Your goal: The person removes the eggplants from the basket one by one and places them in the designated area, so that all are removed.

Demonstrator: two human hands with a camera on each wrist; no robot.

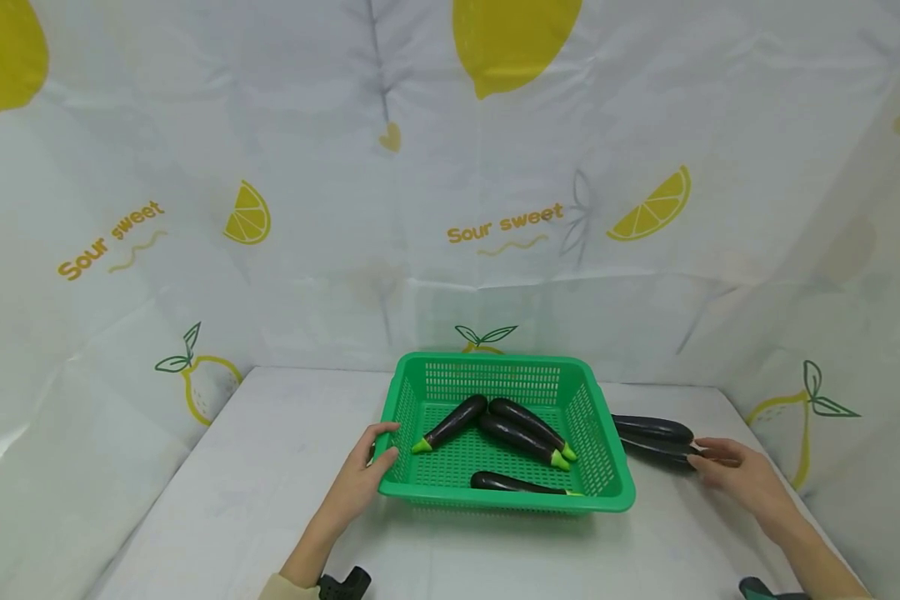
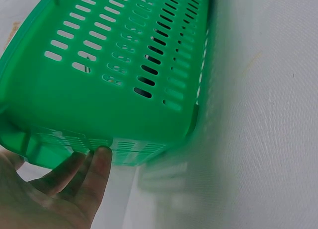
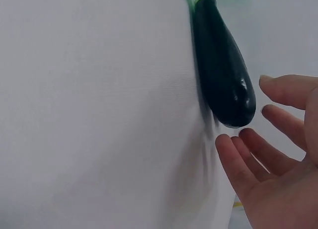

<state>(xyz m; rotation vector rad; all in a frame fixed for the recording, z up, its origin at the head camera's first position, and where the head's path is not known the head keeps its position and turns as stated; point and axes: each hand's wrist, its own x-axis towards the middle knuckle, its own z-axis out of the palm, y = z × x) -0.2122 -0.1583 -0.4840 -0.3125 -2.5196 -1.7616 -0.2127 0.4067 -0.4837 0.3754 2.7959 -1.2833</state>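
Note:
A green plastic basket (image 1: 506, 501) with slotted walls stands on the white table, and several dark eggplants (image 1: 521, 437) with green stem ends lie in it. My left hand (image 1: 356, 483) grips its left rim, thumb at the rim and fingers against the outer wall (image 2: 94, 105). To the basket's right, two more eggplants lie side by side on the table: a farther one (image 1: 656, 428) and a nearer one (image 1: 663, 454), their stem ends hidden by the basket. My right hand (image 1: 750, 487) is at their rounded ends, fingers spread around the end of an eggplant (image 3: 223, 65) in the right wrist view.
White cloth with lemon prints (image 1: 330, 250) hangs behind the table and along both sides. The white tabletop (image 1: 217, 492) extends left and in front of the basket. Dark bands (image 1: 345, 583) show near both wrists.

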